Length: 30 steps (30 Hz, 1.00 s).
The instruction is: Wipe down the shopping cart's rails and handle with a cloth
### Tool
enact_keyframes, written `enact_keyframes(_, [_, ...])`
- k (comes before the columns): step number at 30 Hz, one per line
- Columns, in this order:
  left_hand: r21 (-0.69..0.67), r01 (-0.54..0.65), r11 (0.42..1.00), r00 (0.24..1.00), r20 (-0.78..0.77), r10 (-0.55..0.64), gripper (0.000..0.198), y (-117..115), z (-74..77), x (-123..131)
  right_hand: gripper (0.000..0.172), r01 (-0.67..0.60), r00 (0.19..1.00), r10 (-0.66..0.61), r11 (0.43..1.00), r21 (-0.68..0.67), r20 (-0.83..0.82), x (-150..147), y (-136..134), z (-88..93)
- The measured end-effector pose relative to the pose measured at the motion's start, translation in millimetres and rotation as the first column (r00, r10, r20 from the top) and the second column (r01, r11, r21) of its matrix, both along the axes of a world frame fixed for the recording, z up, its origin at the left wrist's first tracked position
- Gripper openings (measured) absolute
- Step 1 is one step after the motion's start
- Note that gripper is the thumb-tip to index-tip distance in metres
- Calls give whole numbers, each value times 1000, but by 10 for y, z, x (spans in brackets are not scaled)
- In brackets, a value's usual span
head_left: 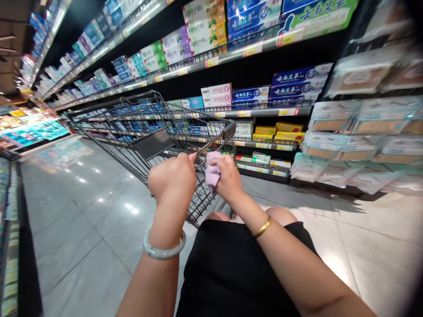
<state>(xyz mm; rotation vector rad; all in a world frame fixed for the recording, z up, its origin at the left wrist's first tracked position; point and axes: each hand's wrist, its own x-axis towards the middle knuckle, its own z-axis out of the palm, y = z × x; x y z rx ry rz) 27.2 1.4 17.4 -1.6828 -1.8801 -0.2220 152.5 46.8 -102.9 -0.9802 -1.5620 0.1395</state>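
Observation:
A metal wire shopping cart (pixel 165 119) stands tilted in view in front of me, with a dark panel (pixel 152 144) on its near part. My left hand (pixel 173 176) is closed around the cart's frame near its end, and a pale bangle circles that wrist. Just right of it, my right hand (pixel 227 176) grips a crumpled light purple cloth (pixel 213 169) against the cart's rail. How far the cloth touches the rail is hard to tell. A gold bangle is on the right wrist.
Shelves (pixel 257 112) of boxed goods run along behind the cart. Hanging packets (pixel 380 114) fill a rack at the right. Grey tiled floor (pixel 89 220) lies at the left, beside another shelf edge (pixel 12 246). My knees and black clothing are below.

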Motion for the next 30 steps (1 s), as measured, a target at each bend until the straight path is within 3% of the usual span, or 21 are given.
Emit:
enact_keyframes(3, [18, 32, 999, 999, -14, -31, 63, 23, -3, 51, 32, 93, 991, -102, 990, -102, -86, 138, 126, -32])
enact_keyframes(10, [43, 76, 996, 996, -41, -74, 55, 77, -21, 162, 34, -34, 999, 34, 999, -21, -10, 11, 25, 26])
enact_keyframes(13, [69, 109, 992, 993, -62, -105, 52, 101, -40, 186, 33, 54, 992, -67, 991, -124, -103, 136, 193, -63])
enact_keyframes(17, [81, 128, 988, 990, -67, -123, 46, 121, -51, 201, 32, 163, 958, -228, 932, -324, -173, 261, 368, -158])
enact_keyframes(24, [98, 131, 987, 990, -56, -126, 45, 134, -64, 201, 32, 51, 981, -67, 994, -93, -180, 286, 311, -41])
enact_keyframes(28, [94, 133, 987, 991, -47, -129, 45, 140, -60, 202, 33, 168, 955, -233, 935, -313, -181, 466, 468, -189])
enact_keyframes(30, [87, 134, 987, 990, -45, -130, 45, 139, -55, 206, 33, 186, 944, -268, 913, -362, -191, 521, 525, -228])
